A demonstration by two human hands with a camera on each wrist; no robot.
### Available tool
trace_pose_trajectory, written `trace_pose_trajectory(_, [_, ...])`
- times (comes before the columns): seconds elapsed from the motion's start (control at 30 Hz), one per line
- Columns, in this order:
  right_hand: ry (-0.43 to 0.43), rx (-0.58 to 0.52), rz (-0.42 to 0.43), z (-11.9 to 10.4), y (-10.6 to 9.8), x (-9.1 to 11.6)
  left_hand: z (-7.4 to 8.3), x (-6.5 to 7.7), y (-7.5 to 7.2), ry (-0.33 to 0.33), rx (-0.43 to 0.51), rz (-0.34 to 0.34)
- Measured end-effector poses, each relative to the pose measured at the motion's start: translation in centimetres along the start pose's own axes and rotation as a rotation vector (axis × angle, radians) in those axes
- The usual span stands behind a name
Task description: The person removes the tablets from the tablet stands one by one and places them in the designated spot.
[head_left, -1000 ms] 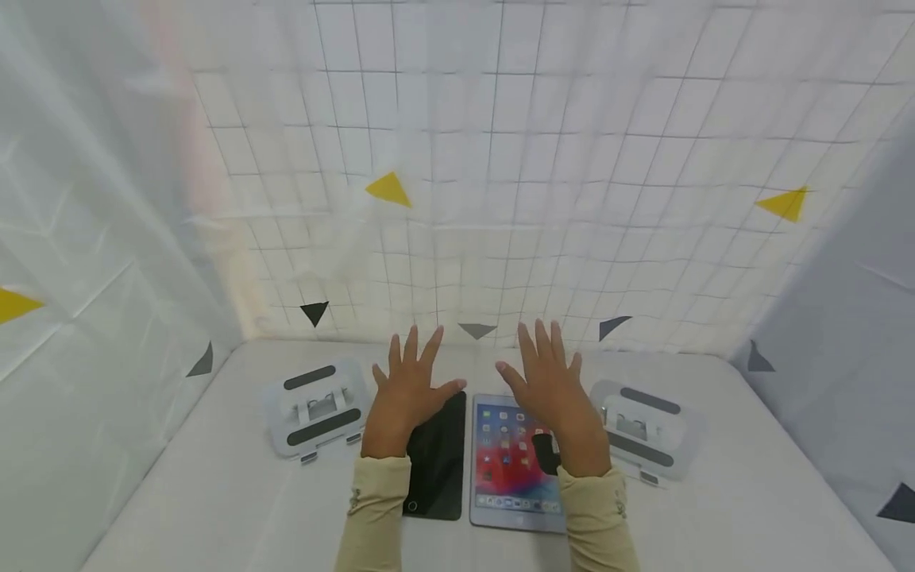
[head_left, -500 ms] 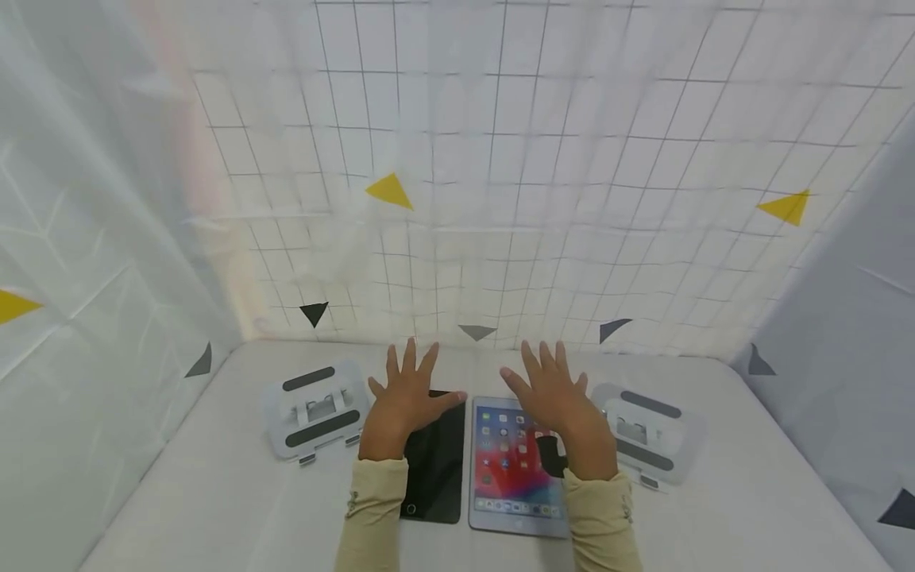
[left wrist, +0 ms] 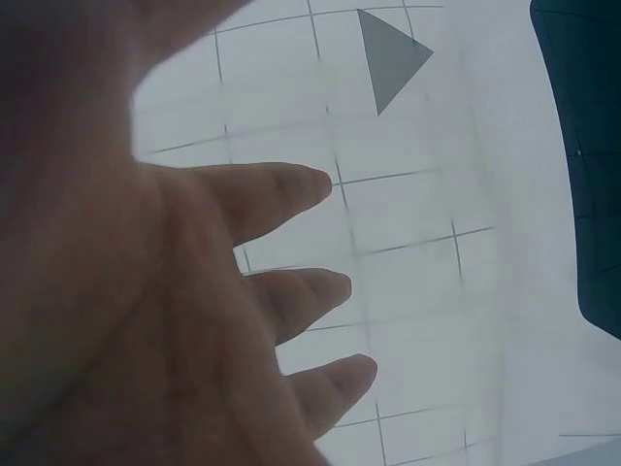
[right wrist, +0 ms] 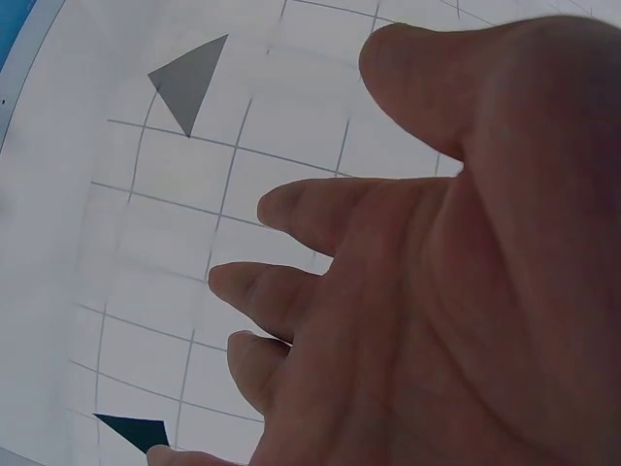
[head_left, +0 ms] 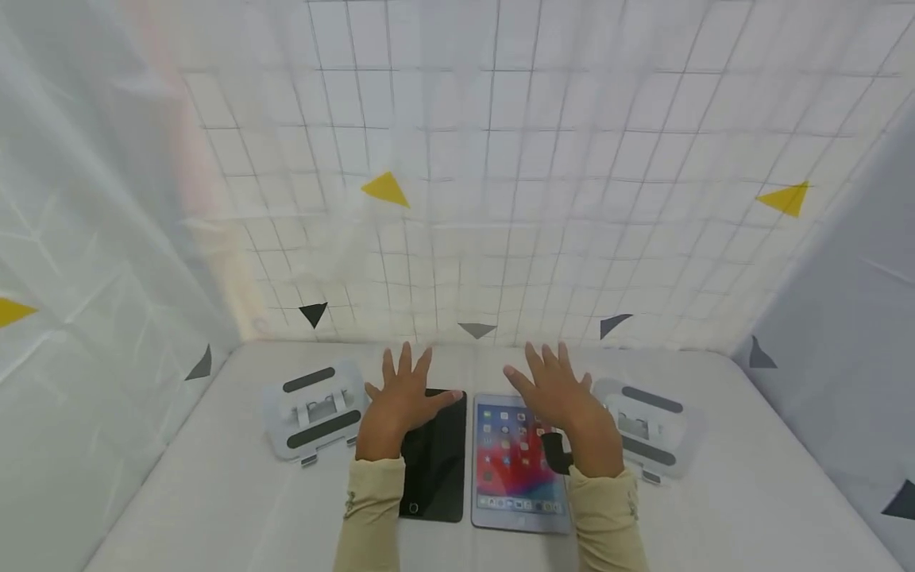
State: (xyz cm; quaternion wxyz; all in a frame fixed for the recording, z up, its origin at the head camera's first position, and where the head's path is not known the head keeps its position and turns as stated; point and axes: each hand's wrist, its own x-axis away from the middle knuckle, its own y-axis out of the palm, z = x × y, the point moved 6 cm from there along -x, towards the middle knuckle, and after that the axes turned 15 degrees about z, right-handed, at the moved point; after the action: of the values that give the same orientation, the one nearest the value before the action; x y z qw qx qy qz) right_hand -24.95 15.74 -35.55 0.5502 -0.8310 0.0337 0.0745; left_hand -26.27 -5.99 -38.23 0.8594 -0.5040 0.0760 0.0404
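Observation:
My left hand (head_left: 402, 407) is spread with fingers straight, over the upper left part of a dark-screened tablet (head_left: 441, 473). Nothing lies in its palm in the left wrist view, where the tablet's dark edge (left wrist: 592, 165) shows at the right. My right hand (head_left: 561, 397), also spread, hovers by the upper right of a white-framed tablet (head_left: 511, 465) with a lit screen of app icons. No object is held in the right wrist view; a corner of the lit tablet (right wrist: 12, 58) appears at top left. The two tablets lie side by side, partly hidden by hands and sleeves.
A grey folding stand (head_left: 322, 407) with dark pads lies left of the left hand. A similar stand (head_left: 646, 429) lies on the right, partly behind the right wrist. Behind the white table (head_left: 214, 492) hangs a gridded white sheet (head_left: 457, 199); sheets also flank both sides.
Both hands have come down a little in the head view and drifted slightly apart, fingers still spread. Tablets and stands stay in place.

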Motion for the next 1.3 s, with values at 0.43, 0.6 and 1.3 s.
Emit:
trace_pose_trajectory(0.43, [0.004,-0.010,-0.016,-0.2,0.0,0.1,0.0,-0.2,-0.2,-0.015,0.005,0.000])
trace_pose_trajectory(0.6, [0.027,-0.025,-0.043,0.1,0.5,0.7,-0.4,0.3,0.1,-0.028,-0.007,-0.019])
trace_pose_trajectory(1.3, [0.084,-0.092,-0.119,0.7,2.7,0.2,-0.4,0.0,0.8,0.023,0.141,-0.076])
